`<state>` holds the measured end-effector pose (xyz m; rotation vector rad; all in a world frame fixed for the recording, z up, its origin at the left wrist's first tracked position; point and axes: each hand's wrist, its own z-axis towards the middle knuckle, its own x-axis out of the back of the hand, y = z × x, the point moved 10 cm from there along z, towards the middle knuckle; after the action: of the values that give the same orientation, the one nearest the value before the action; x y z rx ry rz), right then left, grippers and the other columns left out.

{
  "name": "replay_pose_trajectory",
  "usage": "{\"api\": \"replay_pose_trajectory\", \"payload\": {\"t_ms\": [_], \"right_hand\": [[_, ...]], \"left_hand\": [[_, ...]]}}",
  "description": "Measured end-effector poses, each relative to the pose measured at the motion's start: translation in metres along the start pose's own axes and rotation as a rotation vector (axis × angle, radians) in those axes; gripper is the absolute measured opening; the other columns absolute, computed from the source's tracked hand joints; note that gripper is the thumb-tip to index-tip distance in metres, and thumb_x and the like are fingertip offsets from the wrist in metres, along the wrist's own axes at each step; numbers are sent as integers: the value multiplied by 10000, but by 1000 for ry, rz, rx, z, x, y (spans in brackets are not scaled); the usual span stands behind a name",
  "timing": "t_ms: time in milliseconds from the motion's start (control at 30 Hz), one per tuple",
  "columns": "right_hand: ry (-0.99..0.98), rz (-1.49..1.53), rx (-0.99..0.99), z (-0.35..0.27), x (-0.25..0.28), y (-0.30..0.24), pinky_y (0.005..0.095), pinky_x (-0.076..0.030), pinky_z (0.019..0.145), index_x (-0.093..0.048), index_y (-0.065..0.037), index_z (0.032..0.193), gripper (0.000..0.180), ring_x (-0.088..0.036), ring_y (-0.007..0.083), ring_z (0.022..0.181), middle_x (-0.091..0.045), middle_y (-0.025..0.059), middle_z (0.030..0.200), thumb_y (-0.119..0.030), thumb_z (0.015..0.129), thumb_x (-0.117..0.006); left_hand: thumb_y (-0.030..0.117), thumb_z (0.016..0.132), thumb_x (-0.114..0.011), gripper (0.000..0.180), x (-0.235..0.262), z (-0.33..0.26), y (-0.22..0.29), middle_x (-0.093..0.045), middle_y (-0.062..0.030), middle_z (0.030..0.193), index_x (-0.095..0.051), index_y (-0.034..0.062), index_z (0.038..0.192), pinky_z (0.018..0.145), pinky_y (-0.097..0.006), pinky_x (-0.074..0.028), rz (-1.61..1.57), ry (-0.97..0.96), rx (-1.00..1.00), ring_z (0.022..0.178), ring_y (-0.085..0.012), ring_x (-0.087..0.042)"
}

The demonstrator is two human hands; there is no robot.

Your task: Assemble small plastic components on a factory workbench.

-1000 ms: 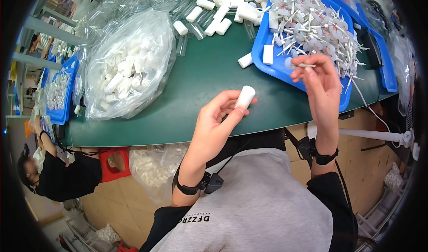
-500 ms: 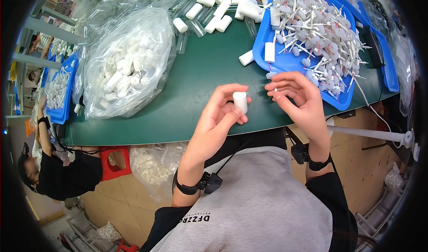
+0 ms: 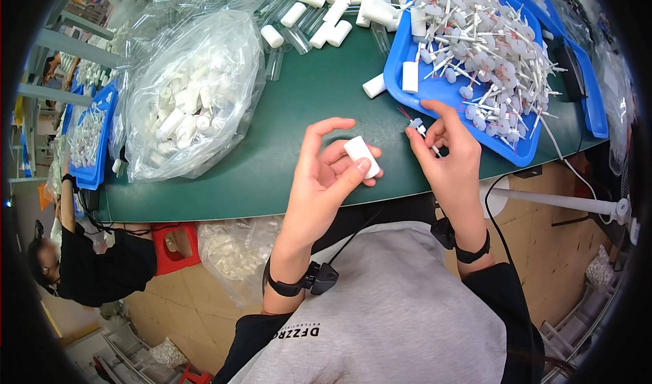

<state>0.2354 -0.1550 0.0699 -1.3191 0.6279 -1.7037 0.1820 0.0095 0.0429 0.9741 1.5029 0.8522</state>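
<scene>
At centre, the left hand [image 3: 322, 173] is clamping a white cylinder [image 3: 360, 153], seemingly steadying it. Right of centre, the right hand [image 3: 449, 149] is pinching a wired piece [image 3: 417, 124], leaving its red wires [image 3: 403, 113] free.

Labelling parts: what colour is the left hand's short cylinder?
The short cylinder is white, best seen in head view.

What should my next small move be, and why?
Probably bring the right hand closer to the white cylinder: the left hand holds that cylinder, the right holds a small red-wired piece, and a gap separates the two parts.
</scene>
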Motion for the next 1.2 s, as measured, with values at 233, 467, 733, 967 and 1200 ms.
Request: {"api": "replay_pose_trajectory", "payload": {"t_ms": [233, 467, 733, 967, 1200], "right_hand": [[-16, -247, 69, -9, 5, -14, 301, -364, 517, -603, -36, 1103, 370, -423, 160, 496, -446, 36, 561, -61, 755, -724], [23, -361, 55, -11, 13, -26, 332, -353, 600, -633, -72, 1011, 331, -451, 178, 549, -435, 18, 561, -96, 706, -761], [-18, -365, 119, -15, 16, -28, 349, -386, 657, -588, -24, 842, 273, -479, 214, 672, -486, 69, 721, -86, 656, -777], [-141, -42, 0, -15, 10, -25, 321, -429, 649, -607, 1, 861, 231, -522, 227, 717, -552, 81, 765, -68, 698, -755], [-174, 263, 273, -26, -6, -64, 311, -452, 688, -638, -26, 928, 218, -565, 241, 791, -640, 88, 914, -105, 750, -737]], "left_hand": [[11, 890, -523, 338, -3, 1, -3, -577, -265, 1159, -422, -35, 1209, 857, -382, -525, -62, -40, 28, 991, -301, -634], [2, 875, -528, 350, -6, -3, 1, -579, -273, 1153, -441, -62, 1208, 853, -378, -533, -53, -62, 31, 967, -312, -647], [-41, 878, -550, 335, -9, -3, -4, -579, -247, 1158, -457, -49, 1199, 865, -326, -522, -94, -118, 71, 994, -259, -639], [-37, 878, -562, 349, -13, -5, -12, -603, -228, 1127, -459, -50, 1211, 860, -311, -525, -50, -131, 106, 993, -235, -638], [-54, 869, -567, 355, -13, -9, -18, -606, -204, 1126, -473, -77, 1211, 844, -289, -533, -11, -126, 116, 994, -210, -632]]}}
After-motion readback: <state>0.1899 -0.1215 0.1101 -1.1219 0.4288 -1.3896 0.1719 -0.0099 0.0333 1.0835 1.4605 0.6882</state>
